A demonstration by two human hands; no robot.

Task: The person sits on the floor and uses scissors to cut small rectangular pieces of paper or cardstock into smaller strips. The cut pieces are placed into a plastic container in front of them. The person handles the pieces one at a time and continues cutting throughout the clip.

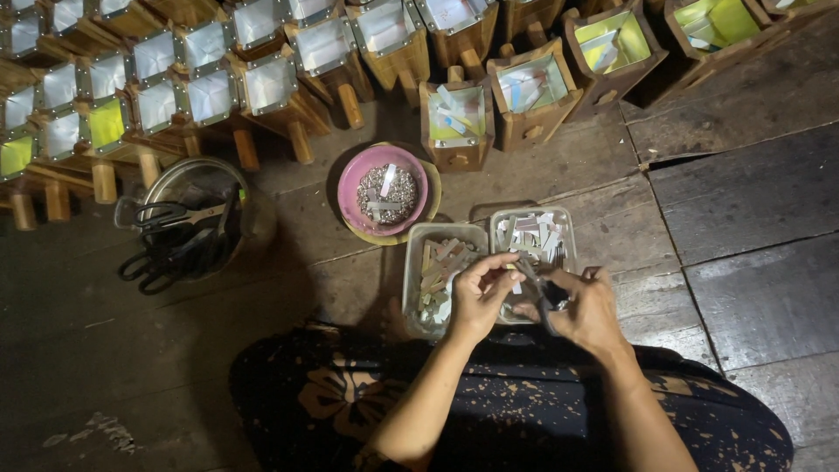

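Setting: dark, worn wooden plank floor (pixel 752 201), dimly lit. Person seated on it, lap covered by dark patterned cloth (pixel 524 411).

Landmark: right clear plastic tray (pixel 564 223), filled with small paper strips.
- Second clear tray (pixel 418 262) touches its left side, also holding strips.
- Pink bowl (pixel 354 188) up-left of the landmark, holding small silvery pieces and sitting in a yellowish dish.
- Round metal tin (pixel 188 179) far left of the landmark; black-handled scissors (pixel 166 214) lie in it.
- Rows of wooden box frames (pixel 524 96) with white or yellow-green paper panels beyond the landmark, running across the top and off to the left.

Hands: both meet over the landmark's near edge.
- Left hand (pixel 479 293): fingers narrow, pinched on a small paper strip (pixel 517 286).
- Right hand (pixel 590 310): fingers wrapped round a dark tool (pixel 544 301), apparently small scissors, its tip at the strip.
- Strip lies between the two hands, touching the left fingertips, just above the landmark's near rim.
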